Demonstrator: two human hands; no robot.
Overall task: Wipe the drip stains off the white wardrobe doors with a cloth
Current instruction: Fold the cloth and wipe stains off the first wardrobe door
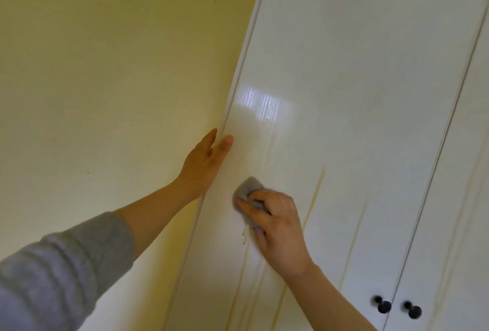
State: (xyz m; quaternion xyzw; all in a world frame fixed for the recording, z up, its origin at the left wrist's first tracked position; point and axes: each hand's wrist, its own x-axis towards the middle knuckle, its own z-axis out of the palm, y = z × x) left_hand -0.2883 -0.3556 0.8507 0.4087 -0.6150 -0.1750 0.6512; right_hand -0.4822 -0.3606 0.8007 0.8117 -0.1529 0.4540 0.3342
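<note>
Your right grip (275, 225) curls round the grey cloth (250, 187), pressing it to the left door (344, 92) near its outer edge. The cloth looks soft, light and limp, so hold it wadded under your fingertips. Your left grip (205, 164) rests straight-fingered at the door's edge. The door is hard, glossy and likely slick; thin yellowish stains (315, 198) streak downward.

A single wide-angle view from the person's head faces the wardrobe doors (357, 79) from close by, near enough that the left hand (206, 164) and right hand (277, 227) reach them. The camera is rolled, so the door edges lean rightward toward the top. The doors fill the right half of the frame, a yellow wall (105, 66) the left.
</note>
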